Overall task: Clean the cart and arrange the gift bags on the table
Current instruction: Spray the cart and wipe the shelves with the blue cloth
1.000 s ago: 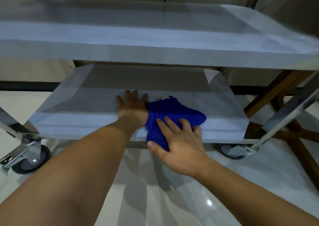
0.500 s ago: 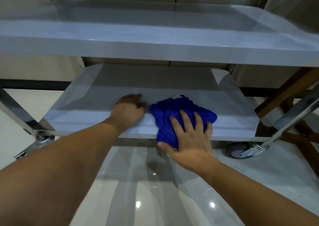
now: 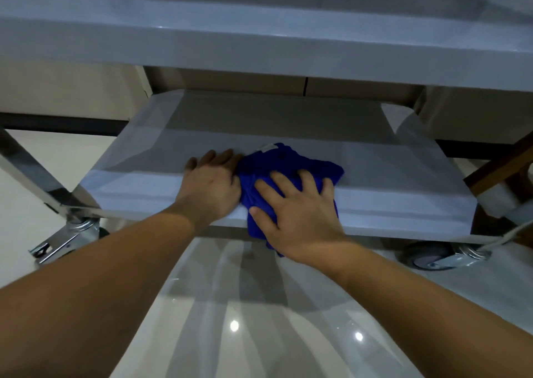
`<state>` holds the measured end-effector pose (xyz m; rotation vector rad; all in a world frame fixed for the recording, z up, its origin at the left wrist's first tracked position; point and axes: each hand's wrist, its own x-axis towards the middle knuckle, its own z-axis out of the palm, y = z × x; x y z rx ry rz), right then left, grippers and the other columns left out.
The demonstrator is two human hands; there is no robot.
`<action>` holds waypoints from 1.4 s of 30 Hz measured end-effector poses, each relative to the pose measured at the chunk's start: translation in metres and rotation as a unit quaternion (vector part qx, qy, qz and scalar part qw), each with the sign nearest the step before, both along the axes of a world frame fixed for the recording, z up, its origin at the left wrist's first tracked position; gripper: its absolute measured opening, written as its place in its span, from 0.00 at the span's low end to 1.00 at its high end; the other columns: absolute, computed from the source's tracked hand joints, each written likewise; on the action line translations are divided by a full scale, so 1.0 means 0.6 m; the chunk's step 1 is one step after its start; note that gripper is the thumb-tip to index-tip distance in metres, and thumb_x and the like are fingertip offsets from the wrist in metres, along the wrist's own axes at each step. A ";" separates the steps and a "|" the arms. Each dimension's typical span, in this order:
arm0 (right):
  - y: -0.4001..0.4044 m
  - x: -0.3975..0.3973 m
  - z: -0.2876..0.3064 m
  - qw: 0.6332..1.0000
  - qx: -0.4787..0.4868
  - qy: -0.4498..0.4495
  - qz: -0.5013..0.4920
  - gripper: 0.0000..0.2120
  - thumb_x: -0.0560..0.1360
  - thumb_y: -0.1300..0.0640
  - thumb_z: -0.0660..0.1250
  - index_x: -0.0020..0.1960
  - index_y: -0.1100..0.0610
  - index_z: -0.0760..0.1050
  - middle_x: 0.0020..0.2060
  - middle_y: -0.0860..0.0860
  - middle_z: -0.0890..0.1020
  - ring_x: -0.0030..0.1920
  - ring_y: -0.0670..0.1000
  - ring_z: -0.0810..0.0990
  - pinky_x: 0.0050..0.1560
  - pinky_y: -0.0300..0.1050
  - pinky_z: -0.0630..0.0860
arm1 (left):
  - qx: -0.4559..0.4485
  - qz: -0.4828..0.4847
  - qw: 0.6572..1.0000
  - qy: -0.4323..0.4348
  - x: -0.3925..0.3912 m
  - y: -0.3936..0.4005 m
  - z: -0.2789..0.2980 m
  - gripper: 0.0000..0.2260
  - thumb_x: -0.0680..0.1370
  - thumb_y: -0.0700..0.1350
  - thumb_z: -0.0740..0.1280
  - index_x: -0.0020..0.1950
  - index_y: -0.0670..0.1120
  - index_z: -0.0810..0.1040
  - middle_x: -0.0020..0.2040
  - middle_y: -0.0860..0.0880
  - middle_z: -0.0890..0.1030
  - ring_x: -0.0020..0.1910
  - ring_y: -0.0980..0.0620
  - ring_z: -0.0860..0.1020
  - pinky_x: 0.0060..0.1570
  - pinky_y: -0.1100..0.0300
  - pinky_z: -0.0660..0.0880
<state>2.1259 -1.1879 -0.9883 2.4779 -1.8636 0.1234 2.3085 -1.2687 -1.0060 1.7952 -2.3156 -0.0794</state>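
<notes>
A steel cart fills the view, with an upper shelf (image 3: 259, 43) and a lower shelf (image 3: 403, 201). A crumpled blue cloth (image 3: 291, 164) lies at the lower shelf's front edge and hangs a little over it. My right hand (image 3: 300, 213) presses flat on the cloth with fingers spread. My left hand (image 3: 210, 184) rests flat on the shelf, touching the cloth's left side. No gift bags are in view.
The cart's caster wheels (image 3: 429, 258) stand on a glossy tiled floor (image 3: 259, 320); another caster (image 3: 83, 230) is at the left. Wooden legs (image 3: 499, 170) stand right of the cart. A wall with a dark baseboard is behind.
The view has shifted closer and lower. My right hand with the cloth has slid slightly on the lower shelf; my left hand's fingers flattened beside the cloth.
</notes>
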 end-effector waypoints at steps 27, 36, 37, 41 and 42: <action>-0.460 0.014 0.015 0.982 0.044 -0.132 -0.128 0.40 0.78 0.30 0.57 0.82 0.46 0.48 0.81 0.53 0.53 0.79 0.59 0.53 0.78 0.59 0.47 | -0.110 0.038 0.990 0.080 -0.005 0.000 -0.018 0.22 0.76 0.51 0.55 0.61 0.44 0.81 0.63 0.46 0.81 0.62 0.44 0.77 0.65 0.43 0.70; -0.386 0.032 0.020 0.994 0.064 -0.042 -0.076 0.41 0.76 0.25 0.51 0.82 0.44 0.52 0.80 0.52 0.57 0.77 0.62 0.56 0.76 0.64 0.53 | -0.115 0.067 0.990 0.049 0.000 -0.004 -0.020 0.18 0.75 0.51 0.61 0.57 0.43 0.81 0.56 0.43 0.82 0.56 0.41 0.77 0.59 0.45 0.72; -0.358 0.042 0.021 0.995 0.061 -0.033 -0.073 0.40 0.76 0.24 0.51 0.81 0.44 0.52 0.80 0.51 0.56 0.77 0.63 0.56 0.74 0.65 0.53 | -0.118 0.107 0.986 0.039 0.000 0.000 -0.017 0.17 0.74 0.52 0.61 0.54 0.43 0.81 0.52 0.43 0.82 0.53 0.40 0.77 0.56 0.46 0.71; -0.233 0.062 0.018 0.995 0.061 -0.037 -0.064 0.37 0.77 0.26 0.50 0.80 0.42 0.54 0.80 0.49 0.57 0.77 0.61 0.57 0.72 0.66 0.55 | -0.147 0.183 0.964 0.128 0.004 0.021 -0.004 0.13 0.74 0.47 0.61 0.50 0.42 0.80 0.45 0.41 0.82 0.49 0.39 0.76 0.50 0.47 0.70; -0.198 0.066 0.021 0.995 0.067 -0.047 -0.064 0.35 0.77 0.27 0.50 0.80 0.42 0.55 0.80 0.48 0.58 0.76 0.60 0.57 0.72 0.65 0.56 | -0.148 0.197 0.950 0.191 0.008 0.021 0.001 0.14 0.74 0.47 0.60 0.51 0.42 0.80 0.47 0.40 0.82 0.50 0.39 0.76 0.50 0.47 0.70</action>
